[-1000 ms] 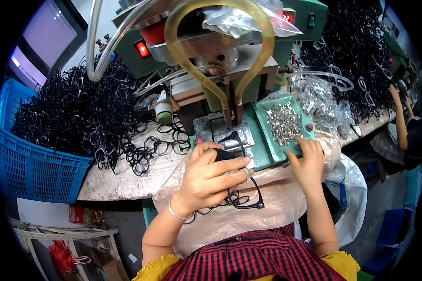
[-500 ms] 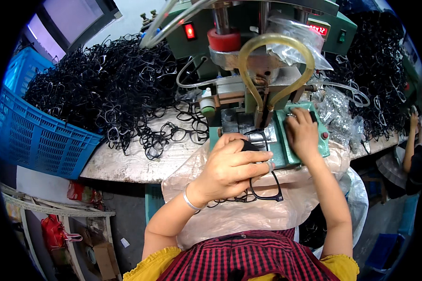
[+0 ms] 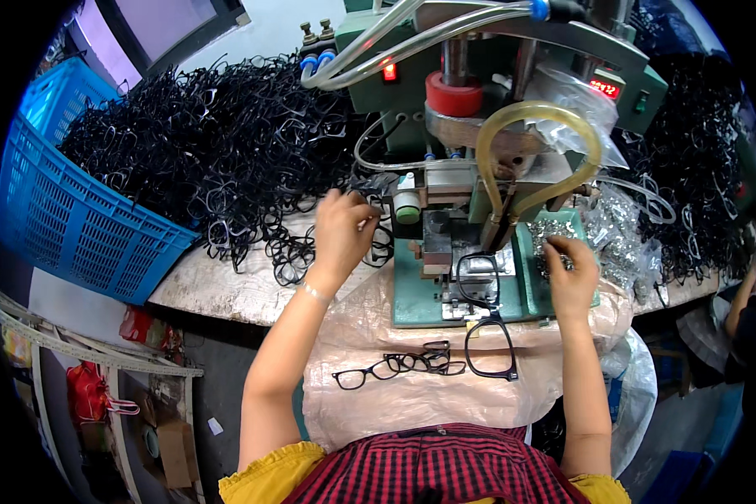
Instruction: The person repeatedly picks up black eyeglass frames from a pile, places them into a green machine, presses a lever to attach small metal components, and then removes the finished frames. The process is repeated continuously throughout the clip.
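My left hand (image 3: 341,239) is over the edge of the heap of dark eyeglass frames (image 3: 290,256), left of the press. Its fingers are curled together; whatever they may grip cannot be made out. On the right, my right hand (image 3: 573,277) is above a green tray (image 3: 523,281) of small shiny metal pieces (image 3: 551,227), thumb and fingers bent toward each other. Anything between them is too small to see. A black eyeglass frame (image 3: 511,370) lies on the press's jig (image 3: 479,267), one rim over the metal block, the other over the front edge. Neither hand touches it.
The green press (image 3: 412,315) with a looped yellowish hose (image 3: 592,139) stands in front of me. Several black frames (image 3: 351,380) lie on the plastic sheet (image 3: 378,412) near my lap. A blue crate (image 3: 92,227) is at left, clear bags (image 3: 613,239) at right.
My left hand has let go of the eyeglass frame, now lying on the jig, and moved left to the heap. My right hand stays at the tray, its metal pieces now visible.
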Demonstrator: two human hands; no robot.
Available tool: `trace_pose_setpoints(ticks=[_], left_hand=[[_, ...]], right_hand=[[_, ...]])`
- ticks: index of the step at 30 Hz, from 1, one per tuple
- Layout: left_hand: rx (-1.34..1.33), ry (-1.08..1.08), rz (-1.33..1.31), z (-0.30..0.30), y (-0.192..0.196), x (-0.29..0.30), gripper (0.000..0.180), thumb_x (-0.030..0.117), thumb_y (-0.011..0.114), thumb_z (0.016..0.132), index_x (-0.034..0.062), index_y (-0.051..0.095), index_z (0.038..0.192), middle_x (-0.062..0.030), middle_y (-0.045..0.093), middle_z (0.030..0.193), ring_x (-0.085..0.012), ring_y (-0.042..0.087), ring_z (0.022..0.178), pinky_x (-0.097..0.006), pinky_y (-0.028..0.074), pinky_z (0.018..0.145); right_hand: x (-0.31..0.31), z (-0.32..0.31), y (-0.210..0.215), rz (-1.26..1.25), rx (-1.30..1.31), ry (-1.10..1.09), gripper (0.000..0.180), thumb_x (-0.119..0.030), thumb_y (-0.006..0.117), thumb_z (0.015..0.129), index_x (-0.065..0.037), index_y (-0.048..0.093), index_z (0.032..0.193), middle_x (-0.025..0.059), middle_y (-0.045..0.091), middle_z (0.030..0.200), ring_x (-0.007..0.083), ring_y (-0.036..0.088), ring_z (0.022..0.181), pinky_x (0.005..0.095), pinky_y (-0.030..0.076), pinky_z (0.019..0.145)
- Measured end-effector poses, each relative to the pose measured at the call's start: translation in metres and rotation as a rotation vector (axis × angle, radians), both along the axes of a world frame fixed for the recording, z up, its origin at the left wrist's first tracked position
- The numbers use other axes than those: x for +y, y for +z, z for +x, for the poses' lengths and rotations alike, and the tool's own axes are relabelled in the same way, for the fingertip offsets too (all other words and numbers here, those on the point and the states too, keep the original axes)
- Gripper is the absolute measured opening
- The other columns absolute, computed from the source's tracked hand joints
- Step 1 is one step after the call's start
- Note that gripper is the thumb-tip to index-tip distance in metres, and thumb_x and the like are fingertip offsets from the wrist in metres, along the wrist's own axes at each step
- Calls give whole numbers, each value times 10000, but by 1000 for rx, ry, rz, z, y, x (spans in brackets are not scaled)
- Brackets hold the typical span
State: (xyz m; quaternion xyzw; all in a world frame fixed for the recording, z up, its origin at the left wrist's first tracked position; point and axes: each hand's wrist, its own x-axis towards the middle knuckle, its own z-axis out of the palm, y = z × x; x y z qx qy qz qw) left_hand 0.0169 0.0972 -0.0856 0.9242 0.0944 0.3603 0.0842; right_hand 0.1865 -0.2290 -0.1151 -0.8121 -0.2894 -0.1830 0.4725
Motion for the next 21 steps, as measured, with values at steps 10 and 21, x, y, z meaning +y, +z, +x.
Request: trace_pose_setpoints(ticks=[10,21], left_hand=[[155,-1,-144,-24,-53,43,206,122,745,772,88,792,970,-171,538,1381,-354,523,1194,-398,412,1007],[-455,-49,-1080,-41,-47,-4,96,134,626,994,47,593,973,41,547,799,-39,481,678,-190,413,596]], right_hand=[[-47,-20,-15,-44,-83,-98,131,12,699,803,-15,721,929,111,702,902,249,658,850,323,501,804],[11,-48,65,185,44,297,183,-22,730,769,7,701,947,115,689,939,240,651,867,329,495,802]])
